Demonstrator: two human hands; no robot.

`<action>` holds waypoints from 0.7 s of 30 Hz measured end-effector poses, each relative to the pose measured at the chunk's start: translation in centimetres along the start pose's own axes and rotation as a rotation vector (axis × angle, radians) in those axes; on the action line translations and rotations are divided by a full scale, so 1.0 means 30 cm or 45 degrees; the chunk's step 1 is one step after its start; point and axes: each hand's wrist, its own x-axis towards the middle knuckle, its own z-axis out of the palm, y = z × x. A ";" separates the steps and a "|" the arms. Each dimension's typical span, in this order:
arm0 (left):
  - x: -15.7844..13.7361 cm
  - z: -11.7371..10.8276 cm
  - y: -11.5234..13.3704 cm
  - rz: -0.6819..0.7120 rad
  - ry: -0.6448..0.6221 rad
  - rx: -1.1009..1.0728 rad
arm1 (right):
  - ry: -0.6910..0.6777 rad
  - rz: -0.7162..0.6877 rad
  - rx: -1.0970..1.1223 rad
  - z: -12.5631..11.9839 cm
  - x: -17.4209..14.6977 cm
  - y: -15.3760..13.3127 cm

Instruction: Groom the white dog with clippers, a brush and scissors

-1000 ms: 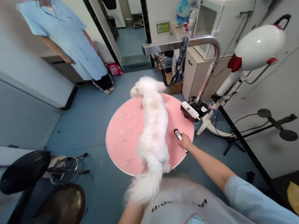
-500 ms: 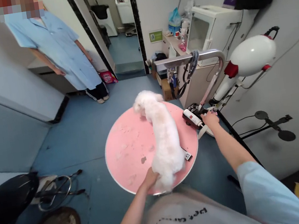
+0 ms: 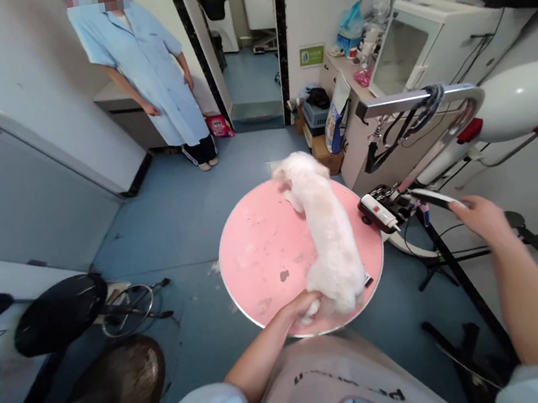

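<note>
A white, short-clipped dog [image 3: 329,233] stands on a round pink table [image 3: 251,251], its head toward the far edge. My left hand [image 3: 303,305] is closed round one of its hind legs, near the paw. In my right hand [image 3: 483,216], out to the right of the table, is a slim white-and-black tool [image 3: 433,197]; its exact kind is unclear. The tool's far end is close to a black holder [image 3: 400,199] at the table's right edge. A white bottle [image 3: 380,212] with a nozzle lies there. Behind the dog's rump, a small black-and-white item [image 3: 368,279] partly shows.
A metal arm [image 3: 406,101] with hanging straps rises at the right, beside a large white dryer [image 3: 521,100]. Another person in a light blue coat [image 3: 148,71] stands back left. A black stool [image 3: 63,313] is at left. Loose hair tufts [image 3: 284,276] lie on the table.
My right hand has moved outward from the holder, and the white-and-black tool now shows in it. My left hand now grips the hind leg. The view has swung left.
</note>
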 end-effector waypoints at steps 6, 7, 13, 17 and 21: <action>-0.066 -0.015 0.014 -0.336 -0.775 -0.257 | -0.463 0.025 1.407 0.117 -0.641 0.202; -0.079 -0.010 0.020 -0.388 -0.872 -0.282 | -0.468 0.073 1.512 0.168 -0.751 0.173; -0.133 0.061 0.102 -0.495 -0.823 -0.670 | -0.344 0.419 1.764 0.345 -1.066 -0.052; -0.135 0.118 0.176 -0.395 -0.658 -0.920 | -0.343 0.424 1.797 0.384 -1.113 -0.075; -0.168 0.147 0.221 -0.253 -0.532 -1.083 | -0.399 0.214 1.664 0.419 -1.166 -0.092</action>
